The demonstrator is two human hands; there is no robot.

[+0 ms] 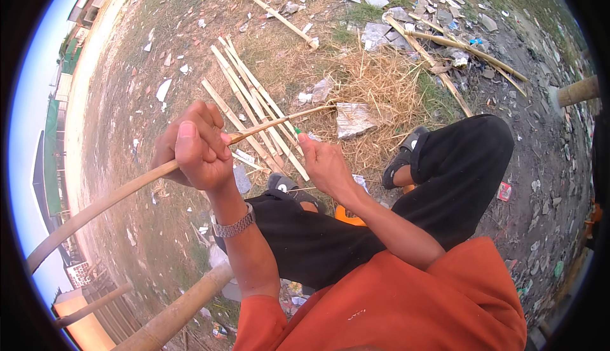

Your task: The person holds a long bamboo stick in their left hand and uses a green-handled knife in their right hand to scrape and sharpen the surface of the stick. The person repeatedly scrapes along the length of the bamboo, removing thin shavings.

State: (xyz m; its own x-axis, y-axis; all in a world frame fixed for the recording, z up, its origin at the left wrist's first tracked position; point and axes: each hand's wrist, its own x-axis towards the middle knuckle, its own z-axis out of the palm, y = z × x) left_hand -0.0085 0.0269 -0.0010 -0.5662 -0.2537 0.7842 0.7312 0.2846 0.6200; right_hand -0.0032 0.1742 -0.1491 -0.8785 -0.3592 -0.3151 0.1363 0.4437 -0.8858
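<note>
My left hand (197, 144) is closed in a fist around a long, thin bamboo strip (108, 203). The strip runs from the lower left, through the fist, to a thin tip at the upper middle, near a pale, flat-faced block (354, 120) on the ground. Just below the strip's far part is my right hand (327, 166), its fingers curled in. A small bit of green (297, 130) shows at its thumb tip; the rest of what it holds is hidden. Whether the right hand touches the strip I cannot tell.
Several split bamboo strips (248, 93) lie past my left hand. Dry straw (381, 87) is heaped ahead, with longer bamboo pieces (438, 71) at the far right. A thick bamboo pole (178, 306) crosses the lower left. Something orange (349, 216) shows between my legs. Litter dots the ground.
</note>
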